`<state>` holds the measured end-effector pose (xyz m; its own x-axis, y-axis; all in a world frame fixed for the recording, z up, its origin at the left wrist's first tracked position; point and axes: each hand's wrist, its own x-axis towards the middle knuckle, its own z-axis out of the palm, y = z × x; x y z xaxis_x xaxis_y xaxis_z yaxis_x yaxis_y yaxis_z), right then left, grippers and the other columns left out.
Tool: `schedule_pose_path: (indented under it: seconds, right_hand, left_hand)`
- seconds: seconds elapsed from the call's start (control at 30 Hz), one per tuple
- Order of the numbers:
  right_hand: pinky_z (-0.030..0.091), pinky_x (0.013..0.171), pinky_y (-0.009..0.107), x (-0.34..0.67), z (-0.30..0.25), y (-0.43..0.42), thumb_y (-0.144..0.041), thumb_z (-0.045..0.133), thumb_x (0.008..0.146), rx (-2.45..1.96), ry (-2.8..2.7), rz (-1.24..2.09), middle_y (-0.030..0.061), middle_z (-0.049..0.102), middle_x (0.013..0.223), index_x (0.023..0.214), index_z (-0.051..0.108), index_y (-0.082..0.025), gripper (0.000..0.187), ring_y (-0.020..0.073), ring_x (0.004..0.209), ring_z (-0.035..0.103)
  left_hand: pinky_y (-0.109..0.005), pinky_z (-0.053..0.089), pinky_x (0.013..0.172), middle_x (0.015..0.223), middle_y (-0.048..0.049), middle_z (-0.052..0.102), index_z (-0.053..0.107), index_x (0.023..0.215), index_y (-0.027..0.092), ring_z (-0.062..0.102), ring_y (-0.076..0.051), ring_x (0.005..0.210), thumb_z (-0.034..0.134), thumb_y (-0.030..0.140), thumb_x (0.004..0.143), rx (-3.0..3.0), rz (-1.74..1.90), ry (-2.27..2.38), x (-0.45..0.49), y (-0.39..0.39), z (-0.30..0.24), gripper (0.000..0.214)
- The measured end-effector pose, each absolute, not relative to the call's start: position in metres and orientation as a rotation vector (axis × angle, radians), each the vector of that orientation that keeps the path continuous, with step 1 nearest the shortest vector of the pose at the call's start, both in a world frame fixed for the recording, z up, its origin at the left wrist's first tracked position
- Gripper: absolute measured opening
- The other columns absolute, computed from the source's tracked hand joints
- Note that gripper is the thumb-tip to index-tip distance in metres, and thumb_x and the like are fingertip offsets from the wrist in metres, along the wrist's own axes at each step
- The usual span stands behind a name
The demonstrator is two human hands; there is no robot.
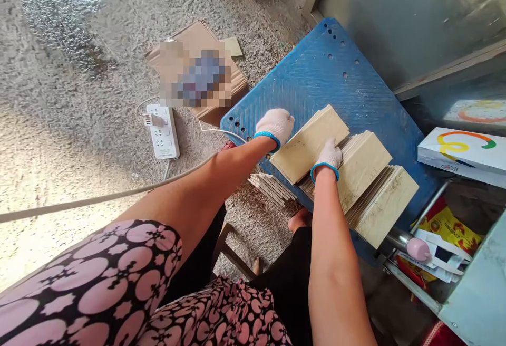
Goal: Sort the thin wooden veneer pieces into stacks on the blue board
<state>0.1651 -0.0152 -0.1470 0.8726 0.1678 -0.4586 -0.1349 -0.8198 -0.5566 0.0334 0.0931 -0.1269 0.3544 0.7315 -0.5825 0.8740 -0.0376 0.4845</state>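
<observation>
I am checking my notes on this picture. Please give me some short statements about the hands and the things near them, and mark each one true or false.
1. Both hands wear white gloves. True: the left hand and the right hand are gloved.
2. The stacks of tiles lie on a red board. False: the board is blue.
3. The left hand holds the far corner of the top tile. True.
4. The power strip lies on the blue board. False: it lies on the floor, left of the board.
5. A small pile of thin pieces lies on the floor below the board's edge. True.
</observation>
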Motion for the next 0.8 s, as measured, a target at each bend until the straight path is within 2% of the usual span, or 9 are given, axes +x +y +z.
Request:
schedule_pose_path:
  seconds: [0.07,0.13,0.23,0.27,0.33,0.5,0.7,0.8]
  right_hand:
    - [0.054,0.093,0.028,0.165,-0.149,-0.014,-0.046,0.047,0.098,-2.413,-0.030,0.671,0.0226,0.062,0.139,0.136,0.060,-0.003,0.059,0.0258,0.120,0.065]
    - [0.055,0.081,0.025,0.166,-0.152,-0.012,-0.044,0.044,0.098,-2.373,-0.030,0.674,0.0210,0.065,0.133,0.134,0.060,-0.004,0.056,0.0224,0.110,0.069]
    - [0.055,0.074,0.022,0.168,-0.157,-0.010,-0.045,0.040,0.098,-2.317,-0.020,0.670,0.0213,0.066,0.132,0.136,0.057,-0.003,0.058,0.0192,0.103,0.071]
    - [0.055,0.074,0.022,0.169,-0.158,-0.010,-0.046,0.040,0.098,-2.300,-0.014,0.672,0.0219,0.065,0.134,0.137,0.055,-0.003,0.060,0.0188,0.104,0.071]
    - [0.056,0.074,0.022,0.172,-0.161,-0.009,-0.046,0.039,0.098,-2.256,-0.005,0.702,0.0217,0.065,0.135,0.137,0.055,-0.003,0.060,0.0182,0.104,0.072]
    - [0.056,0.075,0.025,0.177,-0.164,-0.004,-0.042,0.030,0.099,-2.143,0.029,0.827,0.0232,0.067,0.131,0.135,0.058,-0.001,0.061,0.0181,0.103,0.073]
    - [0.056,0.076,0.023,0.173,-0.157,-0.001,-0.034,0.026,0.100,-2.075,-0.026,0.855,0.0193,0.066,0.134,0.147,0.046,-0.007,0.059,0.0155,0.102,0.073]
    - [0.056,0.086,0.030,0.169,-0.152,-0.001,-0.039,0.032,0.100,-2.142,-0.053,0.822,0.0219,0.065,0.134,0.144,0.050,-0.004,0.059,0.0205,0.106,0.071]
  left_hand:
    - [-0.037,0.051,0.095,0.112,-0.0159,0.074,0.077,0.107,0.015,0.068,-0.031,0.112,0.042,0.041,0.098,1.852,-0.254,1.364,0.027,0.094,-0.129,0.045]
    - [-0.035,0.051,0.096,0.120,-0.0150,0.074,0.075,0.118,0.015,0.067,-0.030,0.115,0.042,0.048,0.098,1.863,-0.268,1.319,0.026,0.089,-0.133,0.051]
    - [-0.032,0.045,0.106,0.147,-0.0166,0.059,0.051,0.150,0.012,0.058,-0.029,0.133,0.039,0.055,0.100,1.842,-0.306,1.218,0.034,0.074,-0.139,0.068]
    - [-0.033,0.044,0.108,0.151,-0.0185,0.054,0.042,0.156,0.010,0.055,-0.030,0.136,0.039,0.056,0.099,1.833,-0.327,1.186,0.037,0.069,-0.141,0.073]
    - [-0.035,0.044,0.109,0.152,-0.0203,0.052,0.035,0.159,0.009,0.055,-0.032,0.136,0.038,0.056,0.100,1.815,-0.363,1.146,0.041,0.061,-0.143,0.076]
    - [-0.035,0.044,0.109,0.150,-0.0172,0.056,0.037,0.159,0.013,0.055,-0.031,0.136,0.038,0.049,0.102,1.724,-0.321,1.165,0.039,0.049,-0.145,0.067]
    - [-0.029,0.042,0.110,0.156,-0.0167,0.049,0.036,0.159,0.009,0.052,-0.029,0.139,0.041,0.043,0.103,1.671,-0.265,1.149,0.034,0.049,-0.143,0.066]
    - [-0.027,0.046,0.105,0.151,-0.0138,0.055,0.043,0.155,0.013,0.057,-0.026,0.134,0.044,0.041,0.102,1.678,-0.292,1.147,0.037,0.052,-0.142,0.060]
